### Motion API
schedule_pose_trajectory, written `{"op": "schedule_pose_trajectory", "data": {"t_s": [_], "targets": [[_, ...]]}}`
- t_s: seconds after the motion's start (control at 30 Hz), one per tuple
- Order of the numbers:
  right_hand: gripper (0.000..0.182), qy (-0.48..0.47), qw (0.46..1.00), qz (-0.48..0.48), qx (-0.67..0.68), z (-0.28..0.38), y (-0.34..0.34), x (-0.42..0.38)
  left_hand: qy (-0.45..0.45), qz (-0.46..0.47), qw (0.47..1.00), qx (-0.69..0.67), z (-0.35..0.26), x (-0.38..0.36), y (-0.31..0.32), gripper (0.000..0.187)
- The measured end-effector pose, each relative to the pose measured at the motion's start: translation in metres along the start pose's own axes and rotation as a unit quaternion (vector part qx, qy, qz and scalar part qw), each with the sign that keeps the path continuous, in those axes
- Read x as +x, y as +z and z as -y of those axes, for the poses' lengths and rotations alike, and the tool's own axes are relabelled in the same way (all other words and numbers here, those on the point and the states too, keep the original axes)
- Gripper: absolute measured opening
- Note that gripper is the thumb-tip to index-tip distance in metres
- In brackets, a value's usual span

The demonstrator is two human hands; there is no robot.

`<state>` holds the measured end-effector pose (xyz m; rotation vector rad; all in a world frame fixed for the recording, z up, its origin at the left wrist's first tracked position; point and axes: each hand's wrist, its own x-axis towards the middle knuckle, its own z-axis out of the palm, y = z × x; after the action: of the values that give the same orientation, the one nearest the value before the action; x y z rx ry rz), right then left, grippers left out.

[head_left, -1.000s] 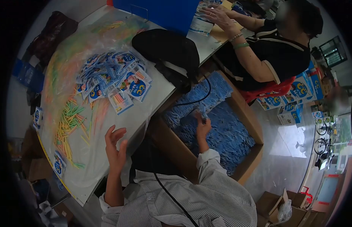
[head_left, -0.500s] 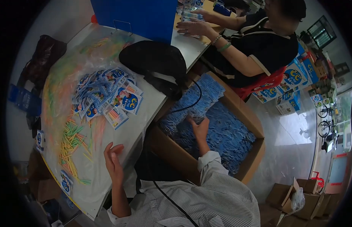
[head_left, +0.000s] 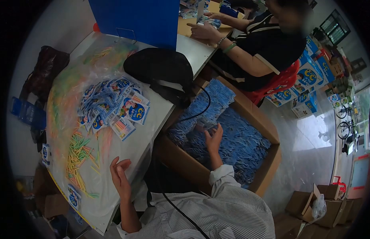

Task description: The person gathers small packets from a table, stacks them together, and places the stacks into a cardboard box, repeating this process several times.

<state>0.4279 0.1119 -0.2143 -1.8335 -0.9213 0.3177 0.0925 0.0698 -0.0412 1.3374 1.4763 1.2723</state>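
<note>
The right hand (head_left: 214,140) reaches into the cardboard box (head_left: 269,166), at the blue packets (head_left: 221,97) toward its bench-side edge; its grip is part open, whether holding one I cannot tell. The left hand (head_left: 120,178), grip loosely open and empty, is near the right edge of the bench (head_left: 156,113).

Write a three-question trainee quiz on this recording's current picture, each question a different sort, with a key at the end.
1. Where is the wearer's right hand?
A. On the black bag
B. Over the box
C. Behind the blue panel
2. True or false: the wearer's left hand is gripping a packet.
3. Name two colours among the loose sticks on the table.

Key:
1. B.
2. False; it is raised, with nothing visible in it.
3. Yellow and green; pinkish orange also counts.
</note>
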Motion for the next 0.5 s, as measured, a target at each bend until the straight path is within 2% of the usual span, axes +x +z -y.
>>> {"op": "schedule_pose_trajectory", "data": {"t_s": [0.03, 0.1, 0.13, 0.2, 0.23, 0.3, 0.5], "targets": [[0.061, 0.0, 1.0, 0.0, 0.001, -0.006, -0.001, 0.001, 0.0, 0.0, 1.0, 0.001, 0.002, 0.0, -0.001, 0.036], [0.048, -0.004, 0.996, -0.049, 0.078, -0.022, -0.002, 0.004, 0.008, 0.004, 1.0, -0.017, 0.006, -0.001, -0.002, 0.036], [0.048, -0.003, 0.996, -0.05, 0.077, -0.015, -0.006, 0.006, 0.008, 0.004, 1.0, -0.017, 0.005, -0.002, -0.001, 0.036], [0.028, 0.017, 0.999, -0.041, 0.032, 0.006, -0.016, 0.015, 0.008, 0.008, 1.0, -0.017, 0.004, -0.001, -0.001, 0.036], [0.028, 0.016, 0.999, -0.041, 0.032, 0.003, -0.015, 0.018, 0.008, 0.008, 1.0, -0.018, 0.004, -0.002, 0.0, 0.036], [0.014, -0.015, 0.997, -0.069, 0.03, -0.007, -0.01, 0.026, 0.01, 0.005, 1.0, -0.016, 0.006, -0.002, -0.001, 0.035], [0.013, -0.071, 0.996, -0.02, 0.053, 0.018, -0.012, 0.035, 0.003, -0.002, 1.0, -0.019, 0.004, -0.003, -0.002, 0.034]]}}
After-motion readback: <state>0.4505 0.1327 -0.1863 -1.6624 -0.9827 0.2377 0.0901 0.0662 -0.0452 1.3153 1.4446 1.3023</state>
